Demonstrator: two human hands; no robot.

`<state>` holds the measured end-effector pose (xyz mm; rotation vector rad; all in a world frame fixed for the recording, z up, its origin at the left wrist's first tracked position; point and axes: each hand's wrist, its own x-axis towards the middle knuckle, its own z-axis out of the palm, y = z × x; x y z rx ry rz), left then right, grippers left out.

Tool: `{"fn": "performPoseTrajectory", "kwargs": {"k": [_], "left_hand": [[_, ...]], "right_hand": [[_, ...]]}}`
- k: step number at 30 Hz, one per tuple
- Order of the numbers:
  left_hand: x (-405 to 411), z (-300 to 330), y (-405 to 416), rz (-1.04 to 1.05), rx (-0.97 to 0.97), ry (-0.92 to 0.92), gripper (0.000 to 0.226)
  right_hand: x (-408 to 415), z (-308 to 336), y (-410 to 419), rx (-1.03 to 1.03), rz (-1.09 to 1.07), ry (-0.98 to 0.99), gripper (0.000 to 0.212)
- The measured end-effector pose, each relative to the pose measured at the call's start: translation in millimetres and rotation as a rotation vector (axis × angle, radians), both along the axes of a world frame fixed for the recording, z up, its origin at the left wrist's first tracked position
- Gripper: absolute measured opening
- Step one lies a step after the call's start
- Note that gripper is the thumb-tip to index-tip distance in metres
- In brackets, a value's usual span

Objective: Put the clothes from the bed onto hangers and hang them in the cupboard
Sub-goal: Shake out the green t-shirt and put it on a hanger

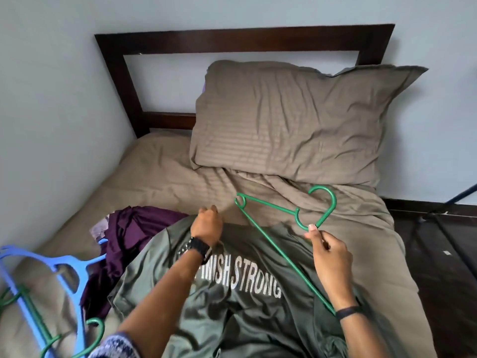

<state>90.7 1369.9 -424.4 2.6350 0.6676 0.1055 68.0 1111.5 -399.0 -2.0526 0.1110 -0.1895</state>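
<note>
My left hand (pixel 207 223) grips the far edge of the green shirt (pixel 247 306) on the bed (pixel 160 177); my right hand (pixel 329 254) pinches the green hanger (pixel 271 206) by its neck.

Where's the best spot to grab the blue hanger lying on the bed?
Take the blue hanger by its thick neck just below the hook, coming down from above. It lies flat on the bed, tangled with other green hangers, so the neck is the sturdy, open part; its far arm tip touches the purple clothes.
</note>
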Motion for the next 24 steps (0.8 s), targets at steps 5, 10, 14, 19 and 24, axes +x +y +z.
{"fn": "performPoseTrajectory", "kwargs": {"k": [5,10,14,19,24], "left_hand": [[12,-7,22,0.143,-0.047,0.099,0.045],[15,-14,29,0.133,-0.216,0.015,0.033],[-2,-19,40,0.157,-0.46,-0.185,0.029],[-16,-17,45,0.169,-0.509,-0.345,0.027],[-19,-5,40,0.035,-0.363,-0.26,0.035]], "right_hand": [[3,-6,-2,-0.049,-0.002,-0.002,0.036],[5,-13,-1,-0.082,-0.009,0.011,0.04],[4,-7,-5,-0.044,0.027,-0.023,0.037],[4,1,-8,-0.035,0.061,-0.056,0.034],[4,7,-4,-0.168,0.075,-0.024,0.037]]}}
